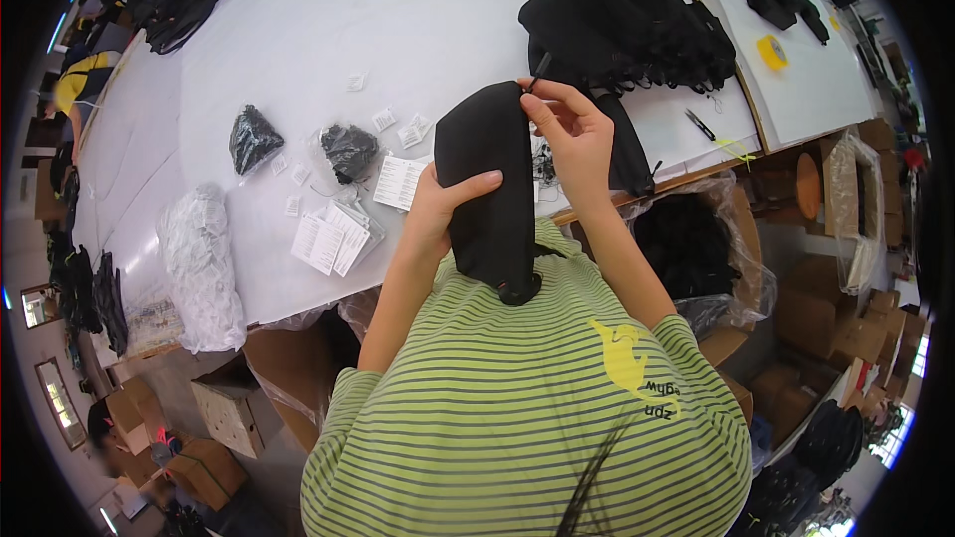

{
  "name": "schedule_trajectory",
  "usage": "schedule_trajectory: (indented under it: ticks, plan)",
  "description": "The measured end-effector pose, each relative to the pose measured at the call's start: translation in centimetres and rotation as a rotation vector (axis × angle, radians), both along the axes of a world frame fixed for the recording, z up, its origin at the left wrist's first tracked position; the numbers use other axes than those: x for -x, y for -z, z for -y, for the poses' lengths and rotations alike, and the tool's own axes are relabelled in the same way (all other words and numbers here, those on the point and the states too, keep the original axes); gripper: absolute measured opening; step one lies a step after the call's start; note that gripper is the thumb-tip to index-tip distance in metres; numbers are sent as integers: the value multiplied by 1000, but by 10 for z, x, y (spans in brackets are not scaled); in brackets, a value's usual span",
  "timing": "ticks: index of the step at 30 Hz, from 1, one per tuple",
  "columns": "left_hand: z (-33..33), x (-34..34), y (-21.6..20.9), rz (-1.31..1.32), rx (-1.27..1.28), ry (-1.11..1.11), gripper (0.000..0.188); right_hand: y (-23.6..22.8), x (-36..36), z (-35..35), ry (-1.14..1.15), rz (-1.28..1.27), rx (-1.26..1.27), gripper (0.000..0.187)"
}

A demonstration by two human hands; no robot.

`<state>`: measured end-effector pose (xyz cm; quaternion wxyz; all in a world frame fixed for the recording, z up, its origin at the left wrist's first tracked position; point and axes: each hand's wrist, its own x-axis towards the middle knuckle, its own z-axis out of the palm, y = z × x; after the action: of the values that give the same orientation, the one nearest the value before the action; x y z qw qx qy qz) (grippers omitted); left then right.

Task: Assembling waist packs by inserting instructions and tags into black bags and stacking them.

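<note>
A long black fabric pouch is held up in front of my chest, its lower end close to my shirt. My left hand grips its left side, with the thumb lying across the front. At the pouch's upper right corner, my right hand pinches the edge between thumb and fingers. A short dark strip sticks up there; whether it is a strap or a zipper pull I cannot tell. Printed paper tags lie on the white table left of my left hand.
Piled black fabric pieces lie at the table's far right, near a small cutter and yellow tape. Dark bagged bundles and a clear plastic bag sit left. An open lined carton stands below the right edge.
</note>
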<state>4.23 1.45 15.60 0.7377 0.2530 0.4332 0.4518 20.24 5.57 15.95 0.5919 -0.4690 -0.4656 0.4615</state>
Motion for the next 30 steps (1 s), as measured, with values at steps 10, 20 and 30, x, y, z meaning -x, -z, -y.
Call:
schedule_trajectory:
  ticks: [10, 20, 30]
  plan:
    - [-19, 3, 23, 347, 197, -68, 25, -8, -13, 31, -183, 356, -192, 12]
    - [-35, 13, 38, 358, 156, -275, 20, -1, -22, 55, -491, 278, 21, 20]
    - [-29, -39, 45, 257, 181, -126, 31, 18, -48, 57, -213, 733, 157, 55]
